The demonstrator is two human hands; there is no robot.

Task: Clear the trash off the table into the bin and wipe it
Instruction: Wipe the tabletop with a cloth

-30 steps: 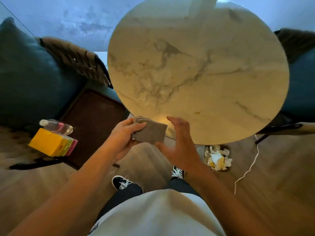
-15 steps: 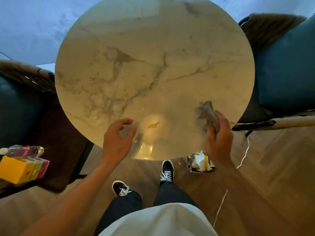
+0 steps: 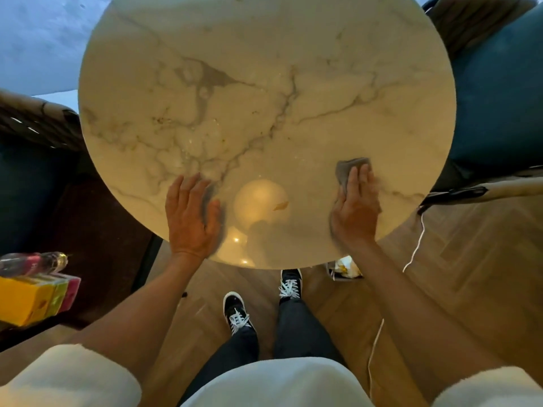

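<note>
**Wiping stage: round marble table, two hands on top**

While only one view is supplied, the head camera, looking straight down, all entries are drawn from it.

- Marble table [image 3: 264,69]: round, pale top with grey veining. No loose trash shows on it; a small yellow-brown smear [image 3: 280,205] sits near the front edge between the hands, likely a wiping target.
- Right hand [image 3: 354,210]: fingers straight and laid flat, pressing a grey cloth [image 3: 348,167] onto the tabletop near its right front edge. The cloth is pinned under the palm and fingers, not pinched, which suits a sweeping stroke. Slight blur at the fingers; direction cannot be told.
- Left hand [image 3: 191,212]: flat, fingers relaxed and straight, resting on the tabletop near the front edge, holding nothing; probably bracing the body while leaning in.
- Bin [image 3: 343,268]: on the floor beneath the table's front edge, beside the right forearm, mostly hidden; crumpled white and yellow paper shows inside, so clearing appears done.
- Off-task items: a bottle [image 3: 32,262] and a yellow pack [image 3: 26,301] on a dark surface at left; a white cable [image 3: 414,248] on the wooden floor; teal chair [image 3: 499,98] at right.
</note>
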